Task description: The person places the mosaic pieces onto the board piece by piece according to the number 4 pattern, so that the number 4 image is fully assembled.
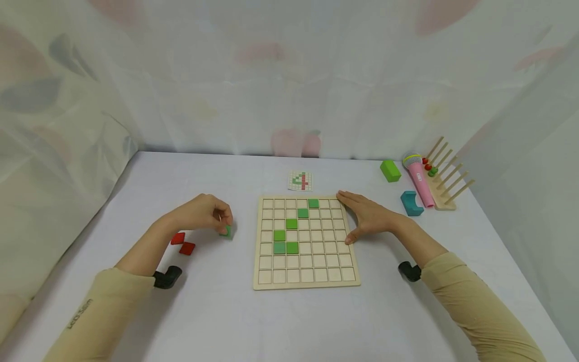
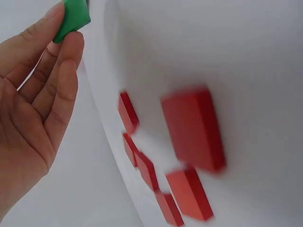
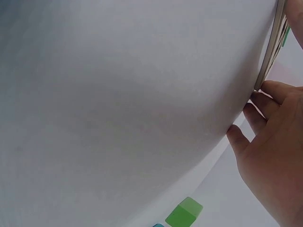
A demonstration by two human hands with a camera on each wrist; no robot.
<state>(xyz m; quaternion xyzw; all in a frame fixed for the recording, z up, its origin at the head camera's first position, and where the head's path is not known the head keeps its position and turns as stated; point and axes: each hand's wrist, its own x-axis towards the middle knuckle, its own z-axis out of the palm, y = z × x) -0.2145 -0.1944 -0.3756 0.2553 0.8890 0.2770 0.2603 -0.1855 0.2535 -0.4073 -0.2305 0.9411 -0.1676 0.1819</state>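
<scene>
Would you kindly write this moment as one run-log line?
left hand: pinches green tile | right hand: touches right edge of grid board | on board: six green tiles | left of board: red tiles

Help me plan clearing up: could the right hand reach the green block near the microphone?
Probably yes: nothing appears to stand between the right hand, resting against the board, and the green block.

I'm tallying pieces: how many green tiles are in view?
7. On the board: single green tiles in rows one to four from the far edge, two tiles in row five. One more tile in the left grip. Others may be hidden.
</scene>
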